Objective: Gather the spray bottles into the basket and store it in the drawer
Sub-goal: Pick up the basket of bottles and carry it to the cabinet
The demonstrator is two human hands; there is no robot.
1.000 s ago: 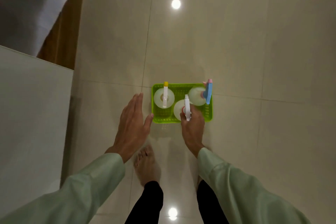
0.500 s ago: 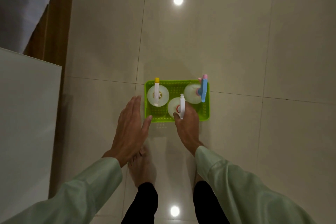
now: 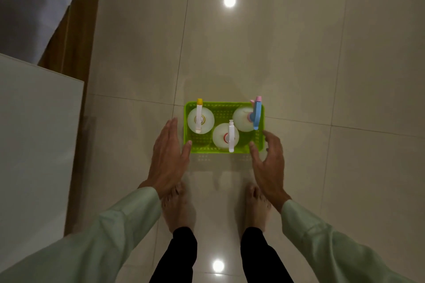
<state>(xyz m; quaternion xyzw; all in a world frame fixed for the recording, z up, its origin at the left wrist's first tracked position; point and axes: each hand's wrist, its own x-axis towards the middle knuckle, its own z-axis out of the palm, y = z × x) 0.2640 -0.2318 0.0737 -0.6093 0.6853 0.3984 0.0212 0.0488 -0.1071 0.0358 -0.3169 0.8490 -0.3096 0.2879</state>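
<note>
**Both hands open at the two ends of the loaded basket**

The left hand (image 3: pixel 169 156) is spread flat with fingers together, holding nothing; its thumb tip appears to meet the near-left corner of the bright green perforated plastic basket (image 3: pixel 224 150). The right hand (image 3: pixel 269 161) is open and loosely curled, empty, its fingers at the basket's near-right corner; whether they touch the wall is unclear.

The basket sits on the glossy beige tiled floor (image 3: pixel 299 64) just ahead of two bare feet, its long axis running left to right. Three translucent white bottles stand upright inside: the yellow-nozzled spray bottle (image 3: pixel 200 119) at the left end, the white-nozzled spray bottle (image 3: pixel 226 136) against the near wall, the blue-and-pink-headed spray bottle (image 3: pixel 245 117) at the far-right corner. All three spray heads point away from the person.
</note>
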